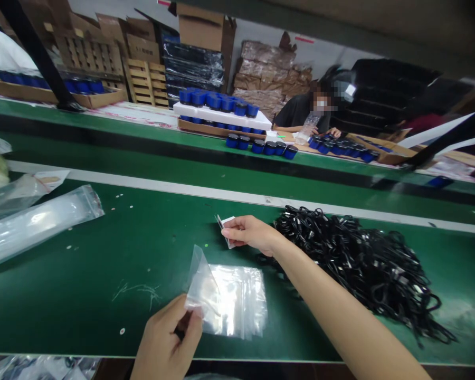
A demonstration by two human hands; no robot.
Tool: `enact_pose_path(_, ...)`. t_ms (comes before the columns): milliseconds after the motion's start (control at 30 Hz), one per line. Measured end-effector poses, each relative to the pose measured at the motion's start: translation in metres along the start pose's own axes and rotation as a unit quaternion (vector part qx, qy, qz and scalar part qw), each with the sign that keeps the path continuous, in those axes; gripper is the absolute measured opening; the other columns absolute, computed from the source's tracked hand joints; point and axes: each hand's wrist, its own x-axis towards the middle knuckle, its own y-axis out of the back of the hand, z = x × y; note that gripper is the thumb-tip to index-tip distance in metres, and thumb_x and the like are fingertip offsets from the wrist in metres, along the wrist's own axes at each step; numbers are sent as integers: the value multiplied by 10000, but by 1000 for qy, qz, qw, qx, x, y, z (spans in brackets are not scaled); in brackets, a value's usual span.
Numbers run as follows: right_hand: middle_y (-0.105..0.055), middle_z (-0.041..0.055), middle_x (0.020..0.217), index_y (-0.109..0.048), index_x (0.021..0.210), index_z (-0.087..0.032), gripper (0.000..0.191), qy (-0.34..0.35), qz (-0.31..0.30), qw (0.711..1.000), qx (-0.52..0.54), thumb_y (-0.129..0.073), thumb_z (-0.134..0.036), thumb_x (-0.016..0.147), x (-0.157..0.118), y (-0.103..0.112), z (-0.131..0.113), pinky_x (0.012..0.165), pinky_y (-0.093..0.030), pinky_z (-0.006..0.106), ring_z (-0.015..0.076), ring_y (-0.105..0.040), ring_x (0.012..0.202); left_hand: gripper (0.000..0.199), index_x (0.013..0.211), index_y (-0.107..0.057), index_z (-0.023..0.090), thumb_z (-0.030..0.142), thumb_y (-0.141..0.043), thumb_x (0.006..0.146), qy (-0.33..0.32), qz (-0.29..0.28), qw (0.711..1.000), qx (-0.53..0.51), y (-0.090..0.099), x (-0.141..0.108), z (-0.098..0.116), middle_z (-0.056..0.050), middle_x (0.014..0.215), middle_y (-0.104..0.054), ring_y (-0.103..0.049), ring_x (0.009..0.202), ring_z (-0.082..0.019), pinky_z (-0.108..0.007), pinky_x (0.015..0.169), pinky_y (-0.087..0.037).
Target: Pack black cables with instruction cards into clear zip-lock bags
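Note:
Near the table's front edge, my left hand [170, 335] pinches a clear plastic bag [198, 272] between thumb and fingers, its free end standing up. Beside it, a fanned stack of clear zip bags [243, 301] lies flat on the green table [103, 285]. Farther forward, my right hand [247, 234] is closed on a small white card [227, 244], with thin edges showing left of the fingertips. My right forearm passes along the left side of a large heap of black cables [352, 258].
Long clear plastic packs [43, 221] lie at the left. Beyond a white strip [162, 191], blue jars [257, 146] stand on a raised shelf, some on a white foam tray [221, 116]. A person [301, 113] sits behind the shelf, hands near more jars.

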Motion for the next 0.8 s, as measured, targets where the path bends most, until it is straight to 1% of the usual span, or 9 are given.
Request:
enact_pose_path(100,-624,-18,577,-681,743,-118,227,2,-7,1000,-2,-798,-303,685,2,4,4,572,-505,214,83,-569,527,323,619,-523,209,395,-476,879,1,-4,1000,6,0,0,0,34,529,-562,-540,480,-110,-173,470,-409)
enact_pose_path(233,-647,8,656,-686,760,-122,234,17,-6,1000,-14,-710,-354,778,0,8,9,667,-526,249,95,-597,592,329,625,-523,211,408,-469,883,5,-3,1000,7,-1,-1,-1,29,544,-578,-556,501,-115,-173,487,-419)
enact_pose_path(300,-673,31,760,-695,854,-125,232,35,-7,999,-30,-705,-345,782,-3,8,13,738,-529,279,116,-625,680,335,621,-525,211,413,-472,883,4,0,1000,12,-2,-2,-2,30,540,-572,-552,499,-113,-173,490,-419)
enact_pose_path(333,-679,40,826,-691,929,-130,264,47,-8,998,-42,-736,-319,750,-5,8,16,772,-525,291,128,-632,734,337,619,-527,210,414,-473,882,1,3,1000,15,-2,-2,-3,32,535,-564,-546,493,-112,-173,488,-417)
enact_pose_path(433,-645,56,959,-624,1131,-136,592,89,-3,992,-93,-845,-200,587,-10,5,26,823,-509,311,159,-610,852,340,616,-533,209,410,-474,883,-11,12,1000,12,-3,-1,-3,38,524,-548,-531,474,-106,-170,486,-417)
enact_pose_path(500,-608,67,1002,-587,1188,-126,712,119,12,984,-134,-863,-149,532,-12,2,31,813,-503,317,167,-585,864,338,609,-536,206,399,-480,882,-20,19,1000,9,-4,0,-3,38,521,-547,-530,466,-102,-165,471,-409)
enact_pose_path(600,-575,77,1038,-585,1188,-124,645,162,38,967,-191,-823,-112,589,-13,-2,35,780,-491,321,162,-571,825,338,601,-541,205,388,-486,879,-27,27,999,7,-4,1,-2,36,522,-554,-539,464,-99,-158,459,-404)
enact_pose_path(700,-585,72,989,-620,1133,-116,482,187,51,953,-231,-763,-90,674,-12,-3,34,744,-490,311,161,-588,787,332,607,-553,208,390,-490,878,-28,24,999,1,-4,2,-3,40,519,-558,-537,451,-96,-155,464,-413)
enact_pose_path(800,-604,72,947,-655,1082,-104,373,202,50,944,-257,-733,-81,718,-12,-2,31,731,-491,300,163,-610,768,313,625,-569,213,394,-505,871,-26,13,1000,0,-4,2,-4,41,525,-566,-540,454,-96,-153,461,-412)
